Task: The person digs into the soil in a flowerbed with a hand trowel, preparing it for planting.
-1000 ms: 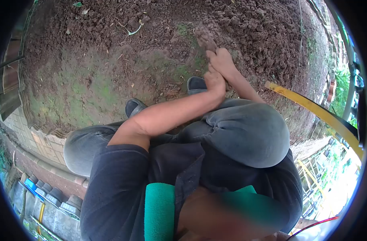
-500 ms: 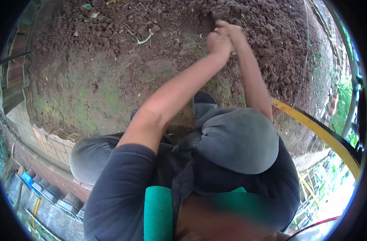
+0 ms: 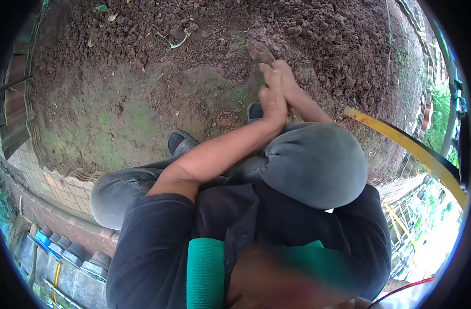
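Soil-caked tool (image 3: 259, 51) is gripped by the fingers of the left hand (image 3: 274, 100) and right hand (image 3: 285, 77) — slippage could be caused if it were snagged in clods (image 3: 328, 56).

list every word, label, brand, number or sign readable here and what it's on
None: no text can be read in this view.
Soil-caked tool: no lettering shows on its visible end.
Dark shirt, green band, yellow strip: no print that I can make out.
Grey objects at lower left: too small to tell.
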{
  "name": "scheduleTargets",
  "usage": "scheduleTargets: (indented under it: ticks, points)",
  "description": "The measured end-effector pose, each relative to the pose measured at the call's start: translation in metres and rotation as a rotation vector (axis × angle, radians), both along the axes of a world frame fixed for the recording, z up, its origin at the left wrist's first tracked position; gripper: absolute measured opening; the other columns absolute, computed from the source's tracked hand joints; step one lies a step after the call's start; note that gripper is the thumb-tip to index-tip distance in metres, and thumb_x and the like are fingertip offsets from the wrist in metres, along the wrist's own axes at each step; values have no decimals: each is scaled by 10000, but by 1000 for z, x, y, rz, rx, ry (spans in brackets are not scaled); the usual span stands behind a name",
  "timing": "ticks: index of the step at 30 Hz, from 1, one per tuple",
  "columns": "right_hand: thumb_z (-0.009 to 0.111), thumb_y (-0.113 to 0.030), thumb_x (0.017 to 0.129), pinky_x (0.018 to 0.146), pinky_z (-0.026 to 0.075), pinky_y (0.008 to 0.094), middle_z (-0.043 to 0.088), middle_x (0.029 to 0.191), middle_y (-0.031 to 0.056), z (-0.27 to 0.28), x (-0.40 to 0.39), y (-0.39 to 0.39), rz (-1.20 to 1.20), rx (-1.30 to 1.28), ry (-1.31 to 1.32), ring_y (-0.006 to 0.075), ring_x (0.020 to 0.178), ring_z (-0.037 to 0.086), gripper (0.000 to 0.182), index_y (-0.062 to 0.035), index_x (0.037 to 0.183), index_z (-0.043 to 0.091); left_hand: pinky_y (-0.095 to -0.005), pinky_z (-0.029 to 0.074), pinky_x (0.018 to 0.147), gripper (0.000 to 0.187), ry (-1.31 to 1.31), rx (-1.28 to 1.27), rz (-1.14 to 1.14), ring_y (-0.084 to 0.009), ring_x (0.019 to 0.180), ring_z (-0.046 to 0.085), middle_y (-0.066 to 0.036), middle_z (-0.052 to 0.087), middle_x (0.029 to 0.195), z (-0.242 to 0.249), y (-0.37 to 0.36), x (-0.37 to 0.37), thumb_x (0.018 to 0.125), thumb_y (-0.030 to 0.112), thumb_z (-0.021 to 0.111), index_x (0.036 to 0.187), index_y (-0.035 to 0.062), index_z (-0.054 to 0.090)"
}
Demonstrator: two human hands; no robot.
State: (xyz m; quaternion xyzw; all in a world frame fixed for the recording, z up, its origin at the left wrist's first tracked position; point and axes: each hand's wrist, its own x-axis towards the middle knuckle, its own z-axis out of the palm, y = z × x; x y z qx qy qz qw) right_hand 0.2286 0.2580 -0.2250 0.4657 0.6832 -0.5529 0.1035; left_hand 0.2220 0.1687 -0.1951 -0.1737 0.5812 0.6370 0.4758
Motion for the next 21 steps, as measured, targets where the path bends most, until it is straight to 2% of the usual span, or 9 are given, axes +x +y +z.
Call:
scheduleTargets:
  ticks: [3, 4, 8, 11, 13, 14, 15, 18, 21]
  points:
    - [536, -187, 886, 578, 403, 344, 500, 691, -10, -75, -40, 11, -222, 341, 412, 121, 667, 456, 196, -56, 746, 578, -327, 362, 377, 700, -13, 32, -66, -186, 428, 508, -81, 554, 587, -22, 11, -56, 815, 690, 468, 857, 8, 619]
    - [477, -194, 888, 604, 428, 387, 548, 732, 83, -87, -66, 30, -158, 413, 404, 199, 710, 525, 240, -17, 756, 573, -327, 309, 342, 633, -47, -6, -98, -168, 339, 409, -26, 436, 463, -25, 26, -82, 797, 686, 505, 739, 59, 568]
    - [413, -305, 911, 634, 486, 453, 644, 851, 212, -86, -154, 116, -650, -99, -19, 342, 737, 622, 385, 23, 825, 595, -326, 321, 351, 557, -16, -87, -112, -183, 407, 447, -62, 483, 565, -24, 101, -149, 768, 592, 587, 723, 38, 540]
    - [420, -322, 927, 625, 489, 448, 647, 811, 206, -131, -139, 179, 466, 607, -41, 338, 711, 627, 403, 32, 852, 598, -391, 397, 370, 555, 94, -140, -126, -228, 439, 521, -121, 565, 650, -57, 144, -148, 749, 546, 608, 758, -6, 555]
    - [440, -317, 934, 623, 484, 431, 649, 792, 179, -115, -108, 195, 596, 262, 214, 306, 694, 620, 392, 31, 894, 615, -437, 523, 765, 681, 462, -416, -356, -301, 847, 654, -212, 643, 933, -25, 159, -124, 739, 530, 643, 980, -105, 590]
    - [458, -306, 935, 623, 477, 416, 650, 785, 154, -81, -81, 193, 304, -296, 459, 276, 685, 611, 377, 28, 928, 631, -405, 500, 815, 717, 584, -321, -349, -294, 901, 638, -210, 637, 981, -12, 151, -110, 734, 547, 649, 1025, -106, 584]
    - [475, -304, 930, 626, 472, 409, 648, 780, 142, -57, -63, 177, 108, -416, 452, 257, 681, 603, 370, 28, 928, 638, -373, 476, 864, 756, 696, -229, -345, -288, 955, 622, -207, 632, 1029, -2, 136, -91, 730, 564, 656, 1071, -107, 578]
    - [487, -303, 926, 632, 465, 403, 640, 787, 120, 7, -20, 120, -174, -341, 244, 233, 697, 586, 352, 12, 934, 645, -376, 477, 861, 665, 461, 291, -194, -306, 991, 615, -197, 619, 1013, 37, 86, -61, 793, 494, 634, 1133, -71, 550]
    - [479, -302, 928, 637, 461, 403, 630, 807, 105, 24, 8, 58, -8, -160, 7, 223, 728, 574, 336, -11, 943, 646, -348, 489, 722, 671, -48, 157, 58, -251, 872, 611, -154, 610, 947, 48, 44, -11, 806, 544, 599, 1133, -39, 537]
